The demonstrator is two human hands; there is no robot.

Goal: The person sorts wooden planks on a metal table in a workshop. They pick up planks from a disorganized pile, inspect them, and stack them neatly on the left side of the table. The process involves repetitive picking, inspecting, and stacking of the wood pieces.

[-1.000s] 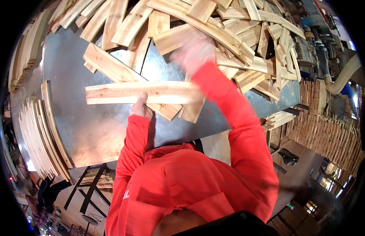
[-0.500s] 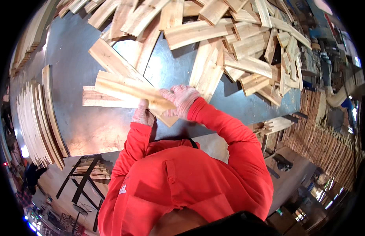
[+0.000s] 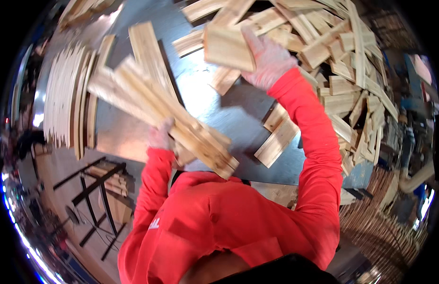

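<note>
My left hand point(image 3: 161, 135), gloved, grips a bundle of long pale wooden slats point(image 3: 167, 113) that slants from upper left down to lower right above the grey metal table point(image 3: 219, 111). My right hand point(image 3: 269, 59), in a light glove with a red sleeve behind it, reaches forward and holds a short wide wooden board point(image 3: 229, 47) lifted over the table's far side. The left hand's fingers are partly hidden behind the slats.
A large heap of loose wooden boards point(image 3: 342, 66) covers the table's back and right. A neat row of slats standing on edge point(image 3: 68, 99) lines the left side. Short boards point(image 3: 276, 139) lie near the front edge. A black metal stand point(image 3: 96, 189) is on the floor at left.
My right hand left the bundle, reached forward and picked up a short board. The bundle in my left hand swung from nearly level to slanting; the view shifted left.
</note>
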